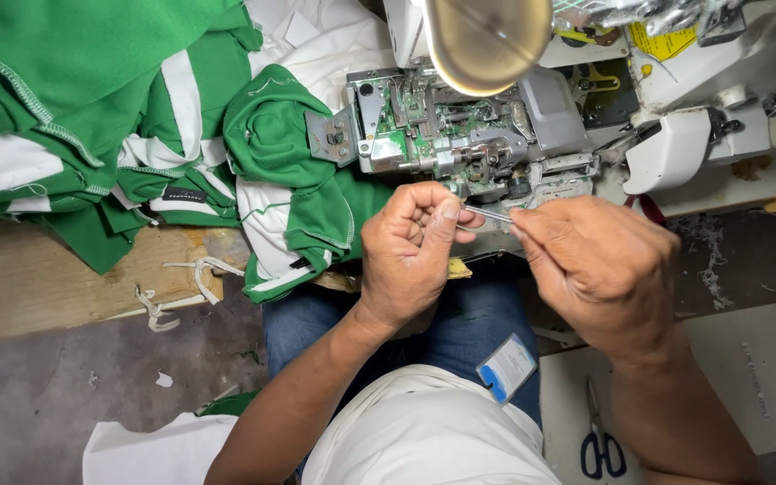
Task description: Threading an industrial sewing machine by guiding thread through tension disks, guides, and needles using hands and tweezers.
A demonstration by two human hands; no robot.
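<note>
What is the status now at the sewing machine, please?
Both hands up at the sewing machine. Left hand and right hand pinch thin metal tweezers between them. Green-and-white garments piled left, scissors lower right.

Both hands met just near of the sewing machine (pixel 478 135): the left hand (pixel 410 247) and right hand (pixel 599 269) each pinched an end of thin metal tweezers (pixel 489 213). Green-and-white garments (pixel 136 117) lay piled far left; blue-handled scissors (pixel 602 440) lay near right.
</note>
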